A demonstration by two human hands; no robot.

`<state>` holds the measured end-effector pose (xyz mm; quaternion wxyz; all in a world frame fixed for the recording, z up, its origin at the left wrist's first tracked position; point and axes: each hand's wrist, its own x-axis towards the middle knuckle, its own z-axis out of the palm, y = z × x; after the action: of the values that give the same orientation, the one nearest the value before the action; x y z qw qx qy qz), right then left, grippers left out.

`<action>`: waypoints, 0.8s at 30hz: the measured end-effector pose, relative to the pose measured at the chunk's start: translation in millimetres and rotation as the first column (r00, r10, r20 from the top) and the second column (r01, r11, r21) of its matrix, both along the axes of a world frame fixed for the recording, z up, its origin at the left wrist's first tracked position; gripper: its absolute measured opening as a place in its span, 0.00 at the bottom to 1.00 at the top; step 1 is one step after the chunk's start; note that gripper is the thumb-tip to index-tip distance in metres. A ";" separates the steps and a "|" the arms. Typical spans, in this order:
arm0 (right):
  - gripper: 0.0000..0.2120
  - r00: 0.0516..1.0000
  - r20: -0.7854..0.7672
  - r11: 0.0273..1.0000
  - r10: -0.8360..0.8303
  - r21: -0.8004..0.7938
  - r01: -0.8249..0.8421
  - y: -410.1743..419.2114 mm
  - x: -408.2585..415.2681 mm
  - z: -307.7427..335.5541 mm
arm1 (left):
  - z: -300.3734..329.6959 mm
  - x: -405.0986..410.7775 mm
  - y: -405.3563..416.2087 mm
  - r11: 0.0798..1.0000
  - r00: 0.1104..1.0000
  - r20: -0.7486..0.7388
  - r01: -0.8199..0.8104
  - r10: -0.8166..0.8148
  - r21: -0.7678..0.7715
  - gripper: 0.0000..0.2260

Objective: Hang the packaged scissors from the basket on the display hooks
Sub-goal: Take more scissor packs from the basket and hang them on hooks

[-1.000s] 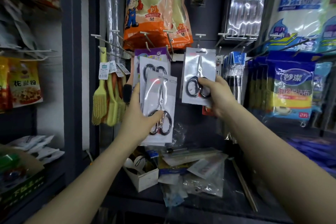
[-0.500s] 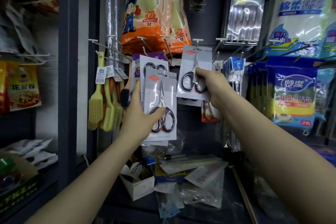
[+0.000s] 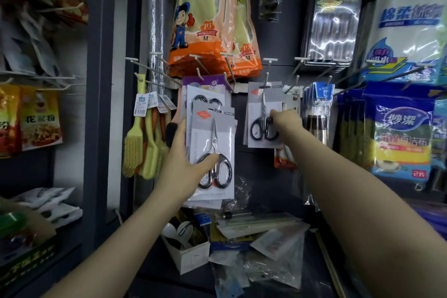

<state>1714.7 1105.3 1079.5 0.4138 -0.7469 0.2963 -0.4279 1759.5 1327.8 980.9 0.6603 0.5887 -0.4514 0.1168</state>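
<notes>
Hands two, left (image 3: 187,164) gripping scissors stack (image 3: 212,150), right (image 3: 285,120) pinching one pack (image 3: 264,113)

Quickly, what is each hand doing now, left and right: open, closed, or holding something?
Left hand: grips a stack of packaged scissors.
Right hand: holds the black-handled scissors pack at the display hook.

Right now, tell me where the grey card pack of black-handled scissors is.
In the head view, right of centre: the grey card pack of black-handled scissors hangs at a white hook, gripped by the right hand.
</notes>
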 end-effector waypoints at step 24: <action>0.11 0.765 0.443 0.719 0.467 0.313 -0.621 102.0 -31.5 -90.3 | -22.2 -12.8 6.0 0.980 0.972 -0.125 0.200 -0.199 0.000 0.27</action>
<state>1683.2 1207.3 989.1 0.7246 -0.6029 0.0746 -0.3255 1746.7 1333.9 958.7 0.6920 0.5505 -0.4669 0.0101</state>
